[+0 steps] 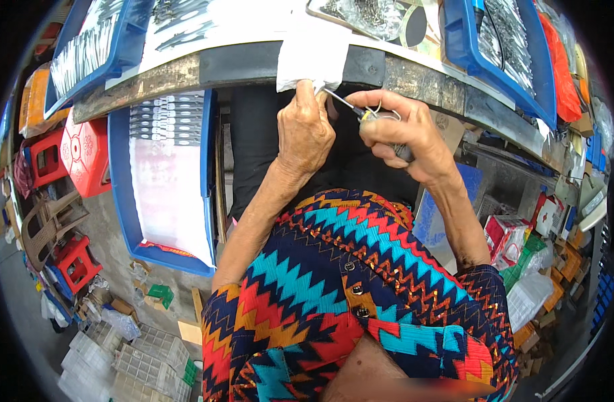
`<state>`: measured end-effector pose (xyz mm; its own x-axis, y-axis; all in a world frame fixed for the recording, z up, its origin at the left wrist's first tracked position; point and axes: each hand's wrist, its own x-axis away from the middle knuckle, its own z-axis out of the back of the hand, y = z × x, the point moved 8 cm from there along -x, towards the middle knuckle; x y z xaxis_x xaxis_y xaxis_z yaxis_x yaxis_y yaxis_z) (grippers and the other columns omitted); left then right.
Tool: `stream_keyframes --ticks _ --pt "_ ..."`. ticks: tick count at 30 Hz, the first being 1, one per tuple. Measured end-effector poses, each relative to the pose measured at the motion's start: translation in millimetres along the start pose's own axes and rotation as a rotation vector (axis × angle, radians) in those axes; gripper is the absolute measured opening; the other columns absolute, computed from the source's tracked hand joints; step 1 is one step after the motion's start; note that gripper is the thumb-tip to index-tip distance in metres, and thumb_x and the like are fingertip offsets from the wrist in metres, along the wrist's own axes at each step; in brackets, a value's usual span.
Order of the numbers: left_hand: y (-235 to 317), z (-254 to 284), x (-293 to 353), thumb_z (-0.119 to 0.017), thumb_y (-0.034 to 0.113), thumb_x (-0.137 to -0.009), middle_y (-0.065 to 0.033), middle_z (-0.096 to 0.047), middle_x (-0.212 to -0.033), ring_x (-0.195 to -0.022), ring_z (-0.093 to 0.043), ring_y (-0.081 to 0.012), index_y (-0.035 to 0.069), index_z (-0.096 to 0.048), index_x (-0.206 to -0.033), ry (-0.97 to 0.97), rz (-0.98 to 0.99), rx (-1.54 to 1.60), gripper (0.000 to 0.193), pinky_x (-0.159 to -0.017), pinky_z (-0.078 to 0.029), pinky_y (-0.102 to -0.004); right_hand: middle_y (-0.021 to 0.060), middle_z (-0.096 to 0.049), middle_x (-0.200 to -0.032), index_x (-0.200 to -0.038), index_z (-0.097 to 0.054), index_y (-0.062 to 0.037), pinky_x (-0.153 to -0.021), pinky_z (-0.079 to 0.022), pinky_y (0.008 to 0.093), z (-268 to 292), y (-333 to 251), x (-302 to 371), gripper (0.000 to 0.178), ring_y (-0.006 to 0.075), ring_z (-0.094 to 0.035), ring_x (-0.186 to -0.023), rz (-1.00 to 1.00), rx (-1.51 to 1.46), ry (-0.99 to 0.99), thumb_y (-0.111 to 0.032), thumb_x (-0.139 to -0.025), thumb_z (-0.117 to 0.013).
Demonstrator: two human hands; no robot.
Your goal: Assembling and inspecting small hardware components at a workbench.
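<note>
- Head view: the left hand (305,130) is pinching a small white piece (318,86) in its fingertips, at the near edge of the desk (237,63), where a white cloth (315,57) is hanging over.
- Fingers of the right hand (411,130) are curling around a screwdriver (357,110); its shaft is pointing at the piece, though whether they are touching, I cannot tell.
- Left of the person's legs, a blue tray (115,154) is holding black-and-white parts (166,124).
</note>
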<state>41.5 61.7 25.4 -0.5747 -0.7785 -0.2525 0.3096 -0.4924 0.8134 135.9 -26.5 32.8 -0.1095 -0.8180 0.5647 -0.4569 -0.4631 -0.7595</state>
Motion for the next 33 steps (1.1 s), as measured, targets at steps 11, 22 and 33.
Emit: stream_keyframes --ticks 11,22,33 --pt "-0.8 -1.7 -0.6 -0.047 0.001 -0.086 -0.0201 -0.049 -0.06 -0.054 -0.056 -0.0354 -0.006 -0.044 -0.091 -0.021 -0.052 0.03 0.01 -0.043 -0.039 -0.0393 0.0114 -0.056 -0.068 -0.098 -0.06 -0.0014 -0.046 -0.044 0.0297 -21.3 -30.8 16.6 0.027 0.0205 -0.054 -0.053 0.737 1.101 0.258 -0.001 -0.071 -0.064" --pt "-2.4 -0.9 -0.5 -0.048 0.001 -0.085 -0.0182 -0.052 -0.058 -0.052 -0.058 -0.0344 -0.006 -0.045 -0.094 0.01 -0.049 0.063 0.012 -0.043 -0.041 -0.0371 0.0053 -0.061 -0.07 -0.099 -0.061 0.0024 -0.049 -0.043 0.0241 -4.5 -21.3 7.3 0.022 0.0089 -0.054 -0.059 0.203 0.564 0.294 -0.007 -0.079 -0.061" --pt "0.1 -1.4 -0.6 -0.047 -0.001 -0.085 -0.018 -0.051 -0.058 -0.051 -0.058 -0.0334 -0.006 -0.045 -0.095 0.035 -0.078 0.004 0.012 -0.042 -0.041 -0.0365 0.0089 -0.05 -0.06 -0.104 -0.056 0.0024 -0.029 -0.027 0.0174 3.7 26.5 -6.6 0.025 0.0079 -0.044 -0.04 -0.198 -0.417 0.057 -0.008 -0.082 -0.058"
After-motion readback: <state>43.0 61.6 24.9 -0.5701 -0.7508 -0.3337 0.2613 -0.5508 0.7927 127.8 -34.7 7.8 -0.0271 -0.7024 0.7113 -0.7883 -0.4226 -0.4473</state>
